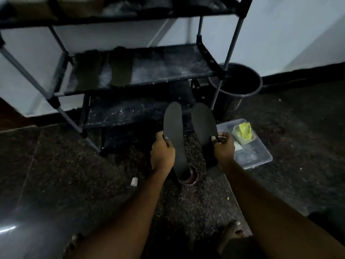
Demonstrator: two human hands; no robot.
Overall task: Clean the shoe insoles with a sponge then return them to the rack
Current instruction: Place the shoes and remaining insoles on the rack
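Observation:
I hold two black insoles upright in front of the shoe rack (221,71). My left hand (162,153) grips the left insole (174,131) at its middle. My right hand (223,146) pinches the right insole (204,124) by its lower edge. Two more dark insoles (121,71) lie on the rack's middle shelf at the left. A yellow-green sponge (245,130) sits in a small container on a clear plastic lid (255,156) to the right of my right hand.
A dark bucket (240,86) stands by the rack's right leg. A small round dark dish (190,179) sits on the floor below the left insole. A small white object (134,181) lies on the floor to the left. My bare foot (233,232) shows at the bottom.

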